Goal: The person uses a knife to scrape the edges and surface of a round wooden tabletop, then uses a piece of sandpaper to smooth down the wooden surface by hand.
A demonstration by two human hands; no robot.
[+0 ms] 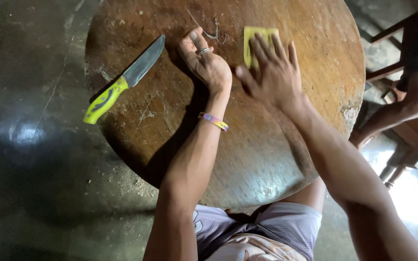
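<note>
A round wooden board (pixel 267 159) is seen from above, resting in front of the person's lap on a dark concrete floor (pixel 35 169). The right hand (pixel 272 72) is laid flat on a yellow sponge (pixel 257 38) toward one o'clock on the board – the fingers are spread and pressed over the pad, not curled round it, so the sponge is held down rather than gripped. The left hand (pixel 206 60) is set on the wood just beside it, toward twelve o'clock, palm turned on edge with the fingers loosely together and nothing enclosed; a ring (pixel 204 50) is worn on one finger and a coloured band (pixel 213 121) on the wrist. A knife (pixel 124 79) with a yellow-green handle is left lying at ten o'clock, its blade on the board and its handle jutting past the rim, well apart from both hands. As far as can be judged, the wiping is under way but not finished – pale scratches and specks are visible near the top edge and around nine o'clock, and a lighter worn patch is seen at three o'clock, while the middle of the board looks smoother and faintly sheened. Whether that sheen is wetness cannot be told. At the right edge another person's arm (pixel 402 108) and part of a wooden chair (pixel 407 26) are partly shown.
</note>
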